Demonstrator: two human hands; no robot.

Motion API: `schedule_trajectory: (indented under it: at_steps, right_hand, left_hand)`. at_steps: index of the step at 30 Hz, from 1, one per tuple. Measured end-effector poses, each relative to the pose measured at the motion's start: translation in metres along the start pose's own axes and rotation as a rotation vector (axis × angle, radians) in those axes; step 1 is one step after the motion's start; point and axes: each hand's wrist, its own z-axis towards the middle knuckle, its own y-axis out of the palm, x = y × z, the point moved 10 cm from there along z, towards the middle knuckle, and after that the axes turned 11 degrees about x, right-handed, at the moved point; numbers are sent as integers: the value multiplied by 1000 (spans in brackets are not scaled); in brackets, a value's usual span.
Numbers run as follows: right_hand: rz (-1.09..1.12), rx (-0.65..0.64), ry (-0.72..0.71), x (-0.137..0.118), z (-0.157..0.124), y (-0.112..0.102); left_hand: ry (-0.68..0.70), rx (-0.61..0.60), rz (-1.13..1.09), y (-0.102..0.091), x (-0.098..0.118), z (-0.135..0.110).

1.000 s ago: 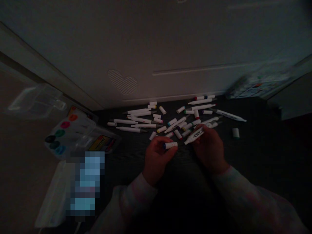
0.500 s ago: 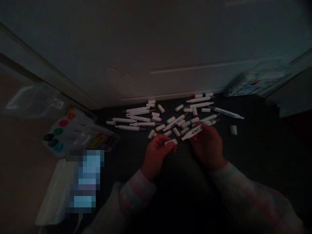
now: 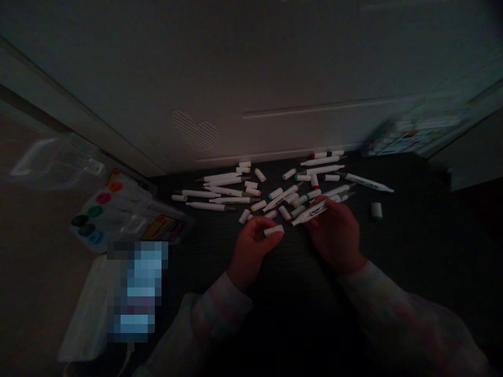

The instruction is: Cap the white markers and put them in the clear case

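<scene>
Between thumb and fingers, my left hand [image 3: 253, 248] pinches a white marker cap [image 3: 274, 230]. To its right, my right hand [image 3: 337, 235] grips an uncapped white marker [image 3: 312, 212] with dark lettering, its bare tip pointing left toward the cap. Cap and marker are apart, with a small gap between them. Behind both hands lie several uncapped markers [image 3: 222, 207] and loose caps with coloured ends, such as a yellow-ended cap [image 3: 258, 206]. One cap [image 3: 376, 210] sits alone right of my right hand.
A clear plastic case [image 3: 133, 209] with round coloured marker ends stands at the left. In front of it are a lit, blurred screen [image 3: 141, 293] with a cable and a pale flat item [image 3: 84, 314]. Another clear case [image 3: 412, 133] leans back right. A pale panel [image 3: 298, 68] borders the dark surface.
The cap in my left hand has shifted very slightly left. My right hand and its marker stay almost still.
</scene>
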Motion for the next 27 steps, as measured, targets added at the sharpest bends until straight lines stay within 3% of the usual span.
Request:
schedule_trajectory:
  at_steps: [9,11,16,18,24,27]
  right_hand:
    - [13,3,22,1,-1,1]
    - [14,5,28,1,-1,0]
    - [42,42,55,3,0,-3]
    - [61,50,57,3,1,-5]
    - [65,70,69,3,3,-8]
    - [82,75,82,4,3,-8]
  left_hand:
    - [147,24,180,-2,16,-3]
    - [276,29,275,0,28,-7]
    - [777,19,671,14,60,-29]
    - [880,40,802,17,63,-34]
    - [967,188,967,8,68,-36]
    - [1018,195,980,9,69,-38]
